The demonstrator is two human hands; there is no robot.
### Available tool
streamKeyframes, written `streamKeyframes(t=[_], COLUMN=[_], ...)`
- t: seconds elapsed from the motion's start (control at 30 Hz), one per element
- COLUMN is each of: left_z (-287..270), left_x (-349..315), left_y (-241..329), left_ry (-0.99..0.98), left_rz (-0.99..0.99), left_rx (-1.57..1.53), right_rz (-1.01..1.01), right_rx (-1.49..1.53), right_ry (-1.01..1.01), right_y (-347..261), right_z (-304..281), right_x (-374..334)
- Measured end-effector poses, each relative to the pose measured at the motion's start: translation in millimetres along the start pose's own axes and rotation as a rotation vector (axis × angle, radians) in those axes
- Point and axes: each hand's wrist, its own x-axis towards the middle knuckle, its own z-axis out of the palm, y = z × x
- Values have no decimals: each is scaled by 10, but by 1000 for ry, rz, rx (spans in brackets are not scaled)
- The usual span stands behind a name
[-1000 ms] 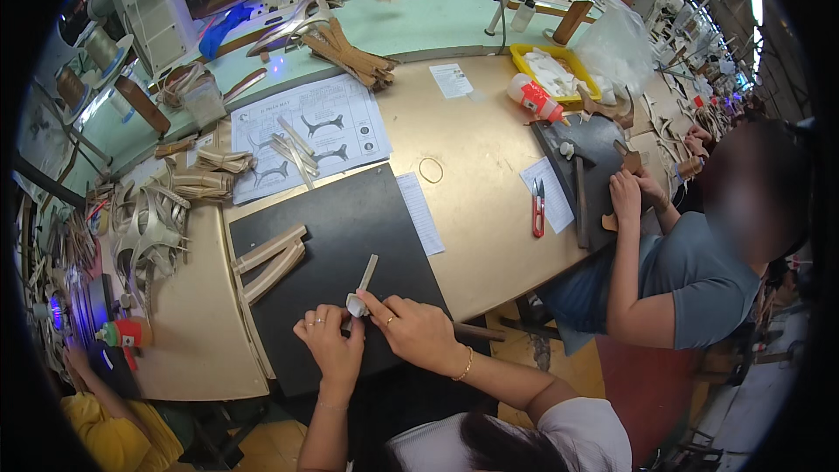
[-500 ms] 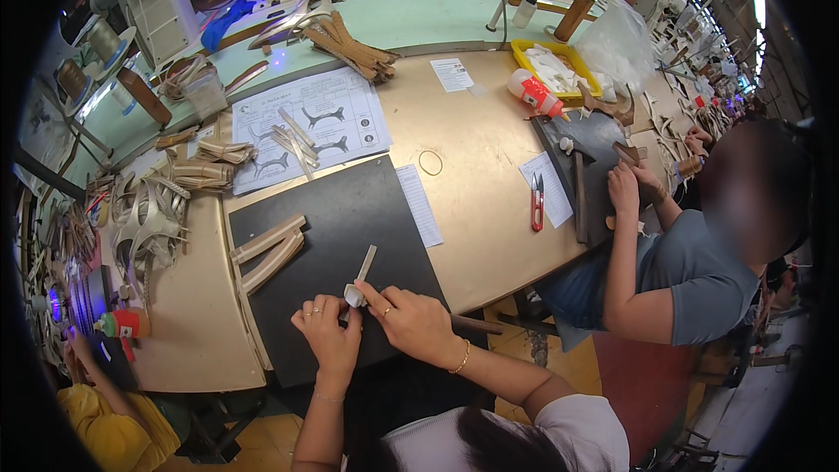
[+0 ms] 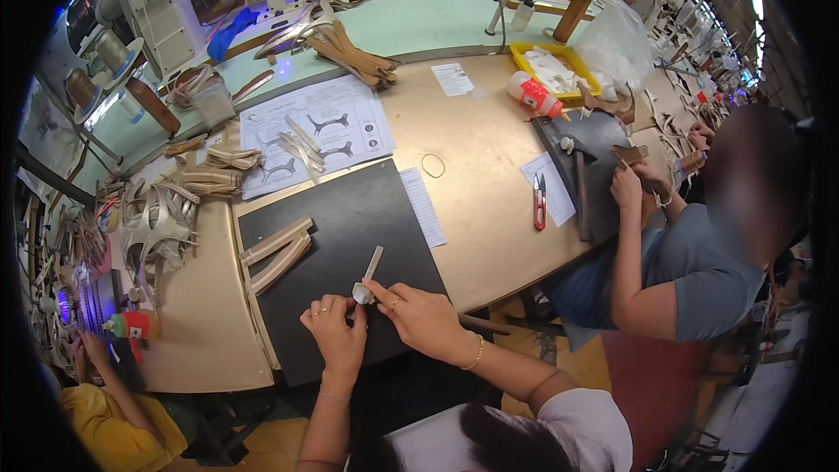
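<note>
Right, both hands meet over the black mat at the near edge of the bench. The strip lies with its long axis running up and away, its near end curled in the grip. Right hand pinches that end from the right, wrist low; left hand pinches beside it, fingers bent, forearm upright.
</note>
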Motion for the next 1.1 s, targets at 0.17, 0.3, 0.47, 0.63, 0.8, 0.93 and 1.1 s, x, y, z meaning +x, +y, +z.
streamKeyframes(t=[0.17, 0.3, 0.47, 0.63, 0.8, 0.93, 1.1], left_z=[15, 37, 62, 53, 79, 59, 37], left_x=[-4, -3, 29, 5, 18, 12, -9], left_y=[10, -20, -77, -107, -88, -87, -90], left_ry=[-19, -28, -63, -71, -73, -62, -71], left_rz=[-2, 28, 2, 44, -2, 41, 49], left_rx=[-10, 2, -15, -2, 10, 18, 6], right_rz=[-2, -6, 57, 6, 45, 69, 47], right_rx=[26, 26, 35, 72, -15, 28, 33], right_ry=[28, 37, -7, 54, 61, 15, -4], right_y=[19, 44, 69, 222, 360, 218, 47], right_z=[-53, -21, 0, -190, -419, -401, -278], right_x=[-2, 17, -28, -207, -276, -239, -140])
